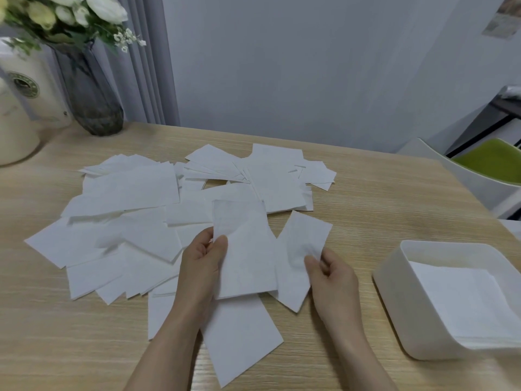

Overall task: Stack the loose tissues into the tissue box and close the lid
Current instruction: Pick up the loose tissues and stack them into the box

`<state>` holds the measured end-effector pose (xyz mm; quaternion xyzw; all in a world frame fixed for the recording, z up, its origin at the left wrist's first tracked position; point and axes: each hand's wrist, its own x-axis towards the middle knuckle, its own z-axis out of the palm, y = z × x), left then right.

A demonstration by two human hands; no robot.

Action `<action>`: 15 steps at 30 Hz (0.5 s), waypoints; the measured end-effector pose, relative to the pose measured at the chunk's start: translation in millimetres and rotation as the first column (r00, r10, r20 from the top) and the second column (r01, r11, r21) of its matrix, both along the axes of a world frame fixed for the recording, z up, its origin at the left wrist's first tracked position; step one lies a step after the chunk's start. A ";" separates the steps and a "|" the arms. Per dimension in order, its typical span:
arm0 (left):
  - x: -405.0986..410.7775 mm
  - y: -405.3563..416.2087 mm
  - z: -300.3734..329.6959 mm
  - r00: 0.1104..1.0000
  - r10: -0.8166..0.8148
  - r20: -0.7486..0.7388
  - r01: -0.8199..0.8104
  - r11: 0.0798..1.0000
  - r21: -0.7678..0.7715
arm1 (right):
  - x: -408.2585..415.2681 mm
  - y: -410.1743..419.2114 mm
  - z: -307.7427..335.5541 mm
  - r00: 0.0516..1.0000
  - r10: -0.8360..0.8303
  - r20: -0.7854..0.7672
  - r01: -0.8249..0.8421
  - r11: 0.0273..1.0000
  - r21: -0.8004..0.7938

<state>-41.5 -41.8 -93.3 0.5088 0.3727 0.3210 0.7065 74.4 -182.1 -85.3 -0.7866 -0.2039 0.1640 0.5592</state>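
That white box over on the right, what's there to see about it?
The tissue box is a white, smooth, plastic-looking tub with rounded corners, standing upright and open on the wooden table, to the right of the right hand. No lid shows on it. Inside lies a flat stack of white tissues. Neither hand touches it; its right side is cut off by the picture's edge.

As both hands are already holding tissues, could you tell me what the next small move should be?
Probably carry the right hand's tissue over to the open tissue box and lay it on the stack inside; the left hand holds another tissue ready to follow.
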 end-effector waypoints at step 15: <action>2.1 -1.8 -0.6 0.998 -0.065 -0.016 0.065 0.998 -0.001 | 11.0 3.2 23.0 0.893 0.145 -0.427 0.066 0.895 0.441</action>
